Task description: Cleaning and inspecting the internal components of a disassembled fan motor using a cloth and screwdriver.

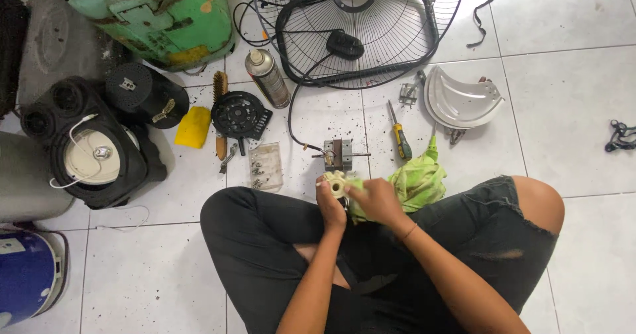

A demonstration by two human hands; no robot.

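Evidently mid-clean: left hand (329, 205) fingers clamped round a small cream plastic part (336, 184) over the lap, right hand (376, 200) fingers closed on a green rag (419, 180) against it. Motor core (340, 154), screwdriver (399, 137), fan grille (358, 26) lie apart on the floor, reassembly not begun.

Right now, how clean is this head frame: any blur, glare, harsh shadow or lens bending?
Head view: lighting is even and soft, shadows faint. The left hand and right hand look slightly soft around the cream plastic part and green cloth. Mild sheen on the curved metal cover and white floor tiles. Grout lines stay nearly straight, so there is little distortion.
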